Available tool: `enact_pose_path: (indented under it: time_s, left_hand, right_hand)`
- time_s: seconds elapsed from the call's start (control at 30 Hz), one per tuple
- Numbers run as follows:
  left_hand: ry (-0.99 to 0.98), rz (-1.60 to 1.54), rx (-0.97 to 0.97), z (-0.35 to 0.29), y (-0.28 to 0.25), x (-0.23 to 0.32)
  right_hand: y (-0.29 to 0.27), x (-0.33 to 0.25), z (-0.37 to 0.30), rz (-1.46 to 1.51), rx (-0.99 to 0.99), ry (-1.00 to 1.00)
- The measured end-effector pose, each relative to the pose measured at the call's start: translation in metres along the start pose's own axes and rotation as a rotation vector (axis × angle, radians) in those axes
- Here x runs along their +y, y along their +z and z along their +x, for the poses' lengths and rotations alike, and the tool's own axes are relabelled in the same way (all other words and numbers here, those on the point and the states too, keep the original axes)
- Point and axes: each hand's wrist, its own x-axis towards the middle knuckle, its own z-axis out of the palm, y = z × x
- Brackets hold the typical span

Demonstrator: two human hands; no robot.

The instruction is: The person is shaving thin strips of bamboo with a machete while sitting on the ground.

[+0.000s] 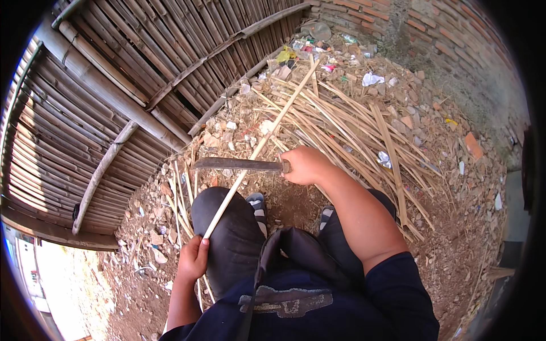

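A long pale bamboo strip (pixel 265 141) slants from my left knee up and away to the far right. My left hand (pixel 194 257) is closed round its near end, beside the knee. My right hand (pixel 307 165) grips the handle of a machete (pixel 239 163), whose dark blade points left and lies across the strip near its middle. Most of the handle is hidden inside my fist. Whether the blade bites into the strip or only rests against it, I cannot tell.
A heap of split bamboo strips (pixel 341 128) covers the ground ahead and right. More strips (pixel 181 196) lie by my left knee. A bamboo wall (pixel 102 96) stands at left, a brick wall (pixel 449 40) at far right. Rubble and litter, including a yellow plastic bag (pixel 286 55), cover the ground.
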Motion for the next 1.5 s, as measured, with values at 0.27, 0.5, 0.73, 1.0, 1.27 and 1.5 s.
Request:
enact_pose_path:
  time_s: [0.27, 0.5, 0.73, 1.0, 1.27, 1.5]
  left_hand:
    - [-0.019, 0.005, 0.004, 0.000, 0.001, 0.001]
    - [-0.013, 0.009, -0.001, 0.000, 0.002, -0.003]
    - [-0.018, -0.026, 0.005, 0.000, 0.002, 0.002]
    - [-0.023, -0.041, 0.007, 0.000, 0.003, -0.002]
    - [-0.023, -0.064, 0.013, 0.000, 0.004, -0.007]
    - [-0.041, -0.076, 0.012, 0.000, 0.005, -0.008]
  right_hand:
    - [0.004, 0.002, 0.001, -0.001, 0.006, -0.003]
    - [0.001, 0.000, 0.000, -0.002, -0.029, 0.001]
    - [0.009, 0.007, 0.002, 0.025, 0.047, -0.053]
    - [0.005, 0.004, 0.000, 0.027, 0.019, -0.038]
    - [-0.002, -0.002, -0.004, 0.013, -0.046, 0.003]
    - [0.005, 0.004, 0.002, 0.026, -0.050, -0.030]
